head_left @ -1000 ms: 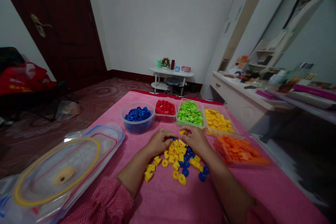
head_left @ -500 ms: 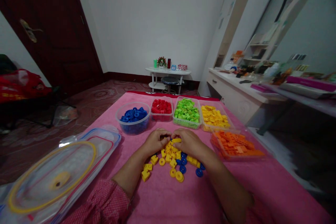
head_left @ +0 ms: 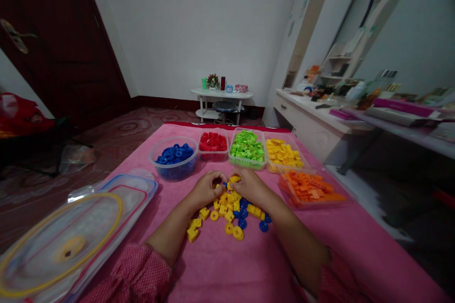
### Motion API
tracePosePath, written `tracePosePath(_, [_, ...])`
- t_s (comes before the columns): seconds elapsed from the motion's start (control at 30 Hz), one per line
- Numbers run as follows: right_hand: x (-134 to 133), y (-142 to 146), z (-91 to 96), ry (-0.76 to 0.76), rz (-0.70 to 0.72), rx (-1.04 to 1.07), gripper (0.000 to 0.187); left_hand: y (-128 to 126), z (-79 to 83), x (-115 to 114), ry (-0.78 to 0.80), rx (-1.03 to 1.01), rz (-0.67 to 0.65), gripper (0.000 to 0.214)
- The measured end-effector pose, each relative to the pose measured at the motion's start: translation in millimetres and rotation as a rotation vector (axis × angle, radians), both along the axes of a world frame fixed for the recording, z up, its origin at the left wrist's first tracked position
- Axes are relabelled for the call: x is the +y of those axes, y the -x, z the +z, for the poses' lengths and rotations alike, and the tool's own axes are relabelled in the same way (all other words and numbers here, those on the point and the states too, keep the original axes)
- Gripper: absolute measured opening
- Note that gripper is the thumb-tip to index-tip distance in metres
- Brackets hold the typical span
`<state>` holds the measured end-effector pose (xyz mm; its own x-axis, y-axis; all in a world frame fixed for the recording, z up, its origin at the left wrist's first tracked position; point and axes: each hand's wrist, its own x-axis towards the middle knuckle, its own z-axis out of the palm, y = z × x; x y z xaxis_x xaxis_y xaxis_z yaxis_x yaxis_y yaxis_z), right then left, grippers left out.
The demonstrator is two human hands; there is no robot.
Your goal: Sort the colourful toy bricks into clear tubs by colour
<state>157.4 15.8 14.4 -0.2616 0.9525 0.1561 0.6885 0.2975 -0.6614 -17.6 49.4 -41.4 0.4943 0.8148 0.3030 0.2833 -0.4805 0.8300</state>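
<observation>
A loose pile of yellow building blocks (head_left: pixel 223 209) lies on the pink cloth, mixed with blue wheel-shaped pieces (head_left: pixel 242 213). At the far edge of this pile, my left hand (head_left: pixel 205 191) has its thumb and fingers curled inward. A bit of blue shows by its fingertips, too small to make out. Close beside it, my right hand (head_left: pixel 250 187) pinches a yellow block (head_left: pixel 234 179); its other fingers are hidden behind the hand. Flat yellow rings (head_left: pixel 238 233) and a few yellow blocks (head_left: pixel 192 234) lie nearer to me.
Beyond my hands stand tubs of blue pieces (head_left: pixel 153 163), red blocks (head_left: pixel 213 155), green blocks (head_left: pixel 247 165) and yellow blocks (head_left: pixel 284 168). An orange-block tub (head_left: pixel 313 204) sits to the right. Stacked clear lids (head_left: pixel 135 199) lie at the left.
The whole view has shifted slightly. My left thumb and fingers look a little more apart, and the yellow block in my right hand is tilted differently. The pile looks about the same.
</observation>
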Motion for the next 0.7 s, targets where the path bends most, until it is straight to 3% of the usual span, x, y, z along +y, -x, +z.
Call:
tracePosePath(0.17, [4.4,3.2,-2.9,0.092,-0.062,0.207,0.021,-1.0,-0.8,1.7,0.194,-0.252,0.002,0.018])
tracePosePath(0.37, [1.6,8.0,5.4,0.451,-0.148,1.042,0.020,1.0,13.8,0.3,0.324,-0.533,0.136,0.029])
tracePosePath(0.57, [-1.7,8.3,13.4,0.529,-0.133,1.383,0.022,3.5,15.7,-0.6,0.399,-0.607,0.144,0.031])
tracePosePath(0.7, [0.4,14.2,4.0,0.545,-0.229,1.368,0.016,4.3,13.9,0.9,0.383,-0.605,0.182,0.031])
